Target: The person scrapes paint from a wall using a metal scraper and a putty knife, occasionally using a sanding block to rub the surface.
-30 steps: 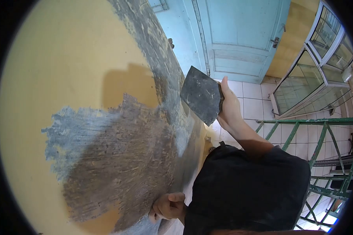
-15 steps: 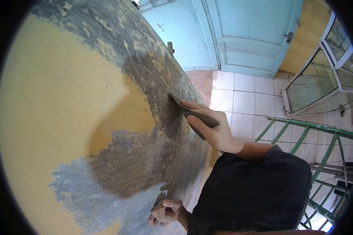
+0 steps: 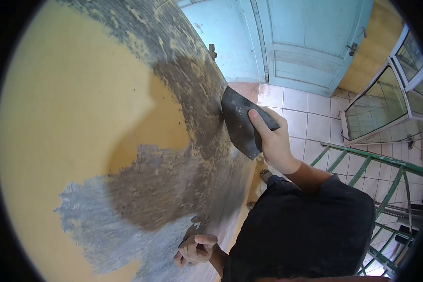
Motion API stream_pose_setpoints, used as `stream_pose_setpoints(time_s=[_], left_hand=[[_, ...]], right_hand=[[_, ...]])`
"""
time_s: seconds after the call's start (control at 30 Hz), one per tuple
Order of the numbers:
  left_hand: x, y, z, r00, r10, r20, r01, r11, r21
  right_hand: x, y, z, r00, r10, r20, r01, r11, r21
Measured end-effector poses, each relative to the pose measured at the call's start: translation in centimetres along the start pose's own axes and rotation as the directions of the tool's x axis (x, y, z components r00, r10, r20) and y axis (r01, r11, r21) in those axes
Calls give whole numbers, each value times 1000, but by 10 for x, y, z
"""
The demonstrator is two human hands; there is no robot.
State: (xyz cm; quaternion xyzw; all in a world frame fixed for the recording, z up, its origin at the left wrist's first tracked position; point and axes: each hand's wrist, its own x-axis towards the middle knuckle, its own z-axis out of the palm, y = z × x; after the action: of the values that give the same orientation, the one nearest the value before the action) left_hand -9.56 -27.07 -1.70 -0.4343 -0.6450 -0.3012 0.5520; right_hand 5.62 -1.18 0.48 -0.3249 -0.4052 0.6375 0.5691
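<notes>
My right hand [image 3: 275,141] grips a thin, dark, flexible sheet [image 3: 242,122], thumb on its near face and fingers behind. The sheet's left edge is at the grey-smeared band of the yellow wall [image 3: 80,108]. Lower down, my left hand [image 3: 196,249] is loosely closed beside the wall, fingers curled, with nothing visible in them. A rough bluish-grey patch [image 3: 94,221] spreads over the wall to its left. Shadows fall across the coating.
A green metal ladder [image 3: 390,190] stands on the right over white floor tiles [image 3: 294,116]. Behind are a light-blue door [image 3: 310,61] and a glass-paned frame [image 3: 378,103]. A sandalled foot [image 3: 266,175] shows below my dark shirt [image 3: 301,230].
My right hand has moved slightly right and turned, so the sheet's broad face now shows instead of its narrow edge. My left hand has barely moved. The view has shifted slightly.
</notes>
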Motion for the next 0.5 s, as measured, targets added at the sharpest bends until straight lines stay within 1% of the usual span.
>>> stream_pose_setpoints(time_s=[0.03, 0.07, 0.1, 0.13, 0.17, 0.2, 0.23, 0.27, 0.33, 0.37, 0.43, 0.47, 0.5], left_hand=[[0, -1, -4, 1000, 0, -5, 0, 1000, -10], [1, -1, -11, 995, -10, 103, 12, 1000, -18], [0, -2, -16, 977, -20, 212, 26, 999, -26], [-3, -4, -17, 978, -21, 208, 29, 999, -38], [-6, -6, -15, 983, 5, 181, 15, 994, -109], [-8, -7, -16, 988, 27, 150, 0, 984, -179], [-6, -8, -27, 951, 46, 305, 16, 980, -196], [-5, -10, -31, 954, 42, 298, 22, 978, -206], [-2, -12, -30, 953, 105, 285, -13, 951, -308], [3, -10, -30, 954, 100, 282, -5, 948, -320], [12, -2, -29, 914, 181, 363, 64, 819, -571], [11, 3, -30, 915, 178, 363, 73, 811, -580], [10, 9, -33, 825, 70, 560, 362, 696, -620]], right_hand=[[-3, 1, -1, 1000, 5, -11, -4, 998, 64], [-7, 0, -3, 1000, -5, -19, 6, 998, 61], [-11, 1, -6, 1000, 24, -17, -22, 993, 112], [-18, 0, -7, 998, 54, -13, -51, 985, 163], [-24, -1, -9, 999, 43, -19, -40, 987, 156], [-31, -2, -9, 998, 69, -10, -66, 977, 202], [-39, -4, -10, 996, 94, 2, -92, 965, 246], [-47, -8, -7, 997, 82, -2, -79, 968, 239], [-65, -12, -1, 991, 130, -35, -114, 950, 292], [-73, -12, 0, 992, 121, -43, -105, 953, 283], [-89, -10, -1, 989, 150, 2, -146, 961, 236], [-97, -11, -1, 989, 145, -7, -140, 964, 225], [-106, -14, 1, 990, 138, 6, -137, 971, 195]])
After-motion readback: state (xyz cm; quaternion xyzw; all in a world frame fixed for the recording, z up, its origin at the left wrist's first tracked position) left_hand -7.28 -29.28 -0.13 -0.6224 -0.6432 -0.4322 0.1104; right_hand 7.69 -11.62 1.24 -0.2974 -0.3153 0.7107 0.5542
